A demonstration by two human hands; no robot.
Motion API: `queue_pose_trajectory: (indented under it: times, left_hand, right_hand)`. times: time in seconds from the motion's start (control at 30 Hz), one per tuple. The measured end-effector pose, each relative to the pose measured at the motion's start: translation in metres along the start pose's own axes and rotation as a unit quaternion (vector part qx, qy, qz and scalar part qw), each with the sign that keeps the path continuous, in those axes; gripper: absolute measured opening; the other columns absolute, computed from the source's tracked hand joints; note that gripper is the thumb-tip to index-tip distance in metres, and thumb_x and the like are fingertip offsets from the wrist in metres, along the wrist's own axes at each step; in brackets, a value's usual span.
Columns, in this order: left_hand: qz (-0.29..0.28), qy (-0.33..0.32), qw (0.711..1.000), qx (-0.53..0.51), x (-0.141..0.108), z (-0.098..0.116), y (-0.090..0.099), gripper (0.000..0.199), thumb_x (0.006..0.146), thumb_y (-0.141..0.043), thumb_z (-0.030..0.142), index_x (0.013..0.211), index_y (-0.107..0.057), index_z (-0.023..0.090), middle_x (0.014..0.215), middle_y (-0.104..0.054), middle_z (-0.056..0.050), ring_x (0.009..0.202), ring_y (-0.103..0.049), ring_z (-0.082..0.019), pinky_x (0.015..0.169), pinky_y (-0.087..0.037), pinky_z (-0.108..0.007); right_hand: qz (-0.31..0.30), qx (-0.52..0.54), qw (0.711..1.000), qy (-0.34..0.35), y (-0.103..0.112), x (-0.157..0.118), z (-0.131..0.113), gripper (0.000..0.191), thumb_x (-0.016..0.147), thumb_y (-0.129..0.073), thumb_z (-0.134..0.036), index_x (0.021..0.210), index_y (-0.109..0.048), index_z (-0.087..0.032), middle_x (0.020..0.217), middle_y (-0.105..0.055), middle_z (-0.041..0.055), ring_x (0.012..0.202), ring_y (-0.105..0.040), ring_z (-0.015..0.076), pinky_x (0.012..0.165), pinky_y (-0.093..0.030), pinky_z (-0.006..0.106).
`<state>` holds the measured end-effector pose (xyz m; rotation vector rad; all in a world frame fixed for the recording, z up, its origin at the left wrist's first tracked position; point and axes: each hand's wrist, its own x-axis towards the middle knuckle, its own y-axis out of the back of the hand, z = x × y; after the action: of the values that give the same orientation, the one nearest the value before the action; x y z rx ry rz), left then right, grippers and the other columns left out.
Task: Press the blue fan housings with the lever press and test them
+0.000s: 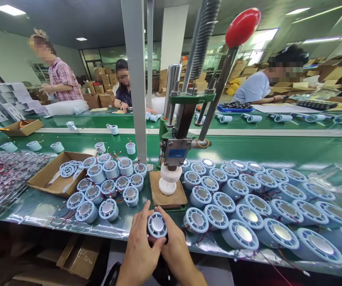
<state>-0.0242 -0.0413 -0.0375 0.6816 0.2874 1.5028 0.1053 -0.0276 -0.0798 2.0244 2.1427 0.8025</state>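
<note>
Between my two hands is a light blue round fan housing with a silver disc in its vented face, the face turned up. My left hand wraps its left side and my right hand its right side, thumbs at the near edge. Just beyond them stands a green hand press with a red-knobbed lever. Its white round press head is above a white seat on a cardboard-covered base. The underside of the held housing is hidden by my fingers.
Rows of similar housings fill the right side; a smaller group with red wires is at left. A cardboard box holds blue vented rings. Bagged parts lie far left. A grey post rises behind. Co-workers sit and stand across the belt.
</note>
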Motion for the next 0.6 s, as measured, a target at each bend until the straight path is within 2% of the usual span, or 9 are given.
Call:
queue_pose_trajectory:
  times: [0.13, 0.2, 0.23, 0.3, 0.37, 0.43, 0.5, 0.53, 0.6]
  left_hand:
    - [-0.021, -0.019, 1.0, -0.01, -0.002, -0.01, -0.007, 0.061, 0.089, -0.053, 0.024, 0.148, -0.038, 0.022, 0.14, -0.054, -0.015, 0.13, -0.051, -0.031, 0.109, -0.043, -0.055]
    - [-0.036, -0.026, 0.999, -0.013, -0.002, -0.014, -0.01, 0.053, 0.092, -0.049, 0.029, 0.144, -0.044, 0.019, 0.14, -0.054, -0.016, 0.131, -0.051, -0.031, 0.109, -0.043, -0.056]
    - [-0.04, -0.022, 0.999, -0.014, -0.002, -0.016, -0.012, 0.053, 0.092, -0.048, 0.031, 0.143, -0.045, 0.017, 0.141, -0.054, -0.017, 0.132, -0.05, -0.032, 0.11, -0.042, -0.057]
    - [-0.047, -0.002, 0.999, -0.016, -0.001, -0.017, -0.012, 0.055, 0.09, -0.05, 0.032, 0.142, -0.045, 0.014, 0.142, -0.054, -0.019, 0.133, -0.05, -0.033, 0.11, -0.041, -0.058]
    - [-0.06, 0.03, 0.998, -0.02, 0.003, -0.014, -0.008, 0.059, 0.084, -0.054, 0.031, 0.139, -0.047, 0.013, 0.138, -0.059, -0.018, 0.127, -0.056, -0.033, 0.108, -0.044, -0.055]
    - [-0.071, 0.053, 0.996, -0.025, 0.013, -0.005, 0.001, 0.056, 0.077, -0.06, 0.03, 0.131, -0.055, 0.015, 0.125, -0.068, -0.013, 0.114, -0.064, -0.031, 0.102, -0.05, -0.049]
    - [-0.058, 0.056, 0.996, -0.035, 0.03, 0.008, 0.012, 0.052, 0.073, -0.066, 0.03, 0.123, -0.061, 0.017, 0.111, -0.073, -0.008, 0.101, -0.069, -0.028, 0.095, -0.054, -0.043]
    - [-0.04, 0.05, 0.997, -0.043, 0.041, 0.014, 0.017, 0.051, 0.071, -0.068, 0.03, 0.12, -0.063, 0.018, 0.108, -0.074, -0.007, 0.098, -0.069, -0.027, 0.093, -0.054, -0.041]
    - [0.004, 0.033, 0.996, -0.077, 0.067, 0.025, 0.023, 0.053, 0.069, -0.073, 0.03, 0.119, -0.065, 0.017, 0.106, -0.074, -0.007, 0.099, -0.069, -0.027, 0.093, -0.053, -0.04]
  right_hand:
    - [-0.133, -0.085, 0.987, 0.011, 0.023, 0.0, -0.013, 0.091, 0.067, -0.047, 0.002, 0.155, -0.031, -0.011, 0.157, -0.032, 0.0175, 0.145, -0.036, 0.0261, 0.116, -0.039, 0.041]
    - [-0.178, -0.137, 0.974, 0.041, 0.048, 0.004, -0.034, 0.1, 0.064, -0.047, 0.004, 0.159, -0.024, -0.016, 0.162, -0.02, 0.0151, 0.149, -0.026, 0.0276, 0.116, -0.039, 0.041]
    - [-0.173, -0.16, 0.969, 0.072, 0.065, 0.011, -0.05, 0.101, 0.065, -0.048, 0.004, 0.159, -0.021, -0.02, 0.163, -0.017, 0.0132, 0.15, -0.023, 0.0279, 0.117, -0.039, 0.042]
    - [-0.103, -0.209, 0.96, 0.153, 0.107, 0.036, -0.092, 0.095, 0.074, -0.052, 0.001, 0.16, -0.02, -0.024, 0.164, -0.016, 0.0096, 0.152, -0.02, 0.0273, 0.118, -0.037, 0.044]
    - [0.021, -0.262, 0.94, 0.216, 0.154, 0.077, -0.143, 0.079, 0.084, -0.056, -0.007, 0.157, -0.028, -0.022, 0.162, -0.024, 0.0099, 0.151, -0.024, 0.0268, 0.12, -0.033, 0.048]
    - [0.161, -0.315, 0.908, 0.225, 0.199, 0.129, -0.194, 0.065, 0.088, -0.06, -0.011, 0.15, -0.041, -0.014, 0.154, -0.038, 0.0144, 0.148, -0.03, 0.0277, 0.122, -0.028, 0.05]
    - [0.278, -0.336, 0.874, 0.215, 0.232, 0.182, -0.232, 0.053, 0.093, -0.059, -0.016, 0.143, -0.047, -0.01, 0.144, -0.048, 0.0143, 0.139, -0.042, 0.025, 0.12, -0.031, 0.047]
    - [0.292, -0.327, 0.876, 0.203, 0.242, 0.205, -0.244, 0.045, 0.097, -0.054, -0.02, 0.14, -0.05, -0.008, 0.137, -0.054, 0.0133, 0.132, -0.05, 0.0213, 0.116, -0.036, 0.043]
    - [0.259, -0.276, 0.909, 0.176, 0.249, 0.242, -0.253, 0.042, 0.104, -0.034, -0.025, 0.131, -0.054, -0.002, 0.121, -0.064, 0.0115, 0.107, -0.065, 0.012, 0.1, -0.048, 0.029]
